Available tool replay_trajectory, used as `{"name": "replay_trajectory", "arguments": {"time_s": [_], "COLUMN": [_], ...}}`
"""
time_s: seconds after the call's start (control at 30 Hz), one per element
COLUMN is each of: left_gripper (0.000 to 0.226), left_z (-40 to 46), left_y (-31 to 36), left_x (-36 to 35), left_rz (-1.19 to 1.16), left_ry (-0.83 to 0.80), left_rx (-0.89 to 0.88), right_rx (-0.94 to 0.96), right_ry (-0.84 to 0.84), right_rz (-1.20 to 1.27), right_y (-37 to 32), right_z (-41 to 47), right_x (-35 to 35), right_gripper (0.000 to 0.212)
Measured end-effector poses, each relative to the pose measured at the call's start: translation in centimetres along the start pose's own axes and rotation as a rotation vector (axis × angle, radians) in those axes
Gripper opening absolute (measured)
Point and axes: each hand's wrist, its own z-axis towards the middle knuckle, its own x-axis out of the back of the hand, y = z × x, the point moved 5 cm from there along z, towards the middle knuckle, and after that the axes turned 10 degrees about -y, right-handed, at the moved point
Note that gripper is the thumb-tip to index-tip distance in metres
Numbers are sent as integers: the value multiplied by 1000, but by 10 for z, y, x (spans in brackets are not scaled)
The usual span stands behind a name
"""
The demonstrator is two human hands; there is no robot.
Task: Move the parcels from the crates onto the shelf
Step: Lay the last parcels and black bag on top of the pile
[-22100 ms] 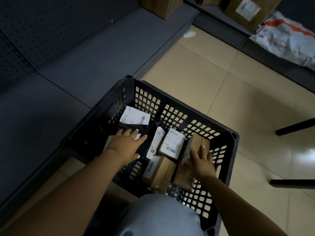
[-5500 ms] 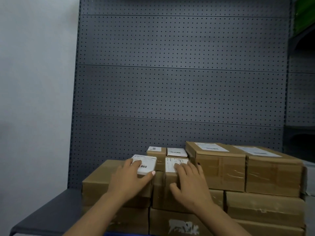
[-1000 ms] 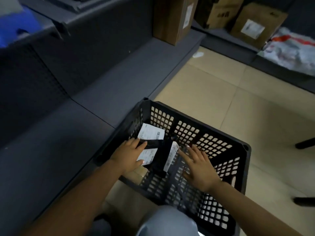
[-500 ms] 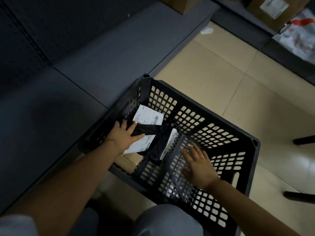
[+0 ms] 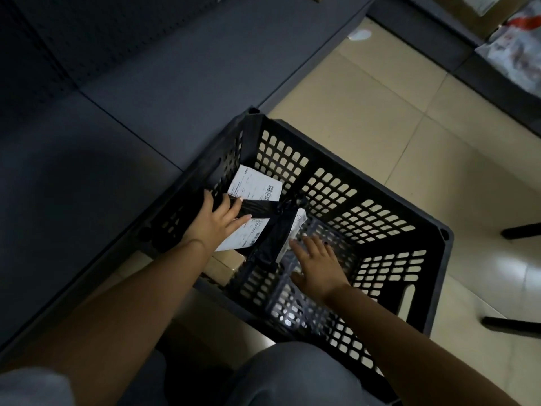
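A black slotted crate (image 5: pixel 421 230) stands on the tiled floor beside a grey bottom shelf (image 5: pixel 123 118). In its left part lie black bag parcels with white labels: one at the back (image 5: pixel 255 187), one under my left hand (image 5: pixel 244 237), and one tilted on edge (image 5: pixel 281 232). My left hand (image 5: pixel 215 221) lies with spread fingers on the parcels. My right hand (image 5: pixel 317 263) reaches flat into the crate, fingertips at the tilted parcel's label. A brown box (image 5: pixel 224 266) shows below the parcels.
The grey shelf base runs along the left with a pegboard back (image 5: pixel 73 33). Cardboard boxes and a white plastic bag (image 5: pixel 515 51) lie on another low shelf at the top right. Two dark legs (image 5: pixel 518 230) stick in from the right over the tiles.
The view has moved closer over the crate. Both hands have reached a little deeper, the left spreading over the labelled parcels, the right nearing the tilted parcel.
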Motion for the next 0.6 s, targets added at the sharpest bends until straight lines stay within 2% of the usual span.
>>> {"name": "replay_trajectory", "arguments": {"time_s": [0.23,0.43,0.6], "left_gripper": [92,121,125], "left_z": [-5,-7,-1], "left_y": [-6,-21,-21], "left_x": [7,17,16], "left_rz": [-159,-334,-378], "left_ry": [-17,18,61], "left_rx": [-22,91,95], "right_rx": [-29,-101,-133], "right_ry": [-52,-45,-50], "right_rz": [45,105,53], "right_y": [-4,-15,-33], "right_z": [21,59,79], "right_x": [-13,-23,-27], "right_gripper": [73,82,82]}}
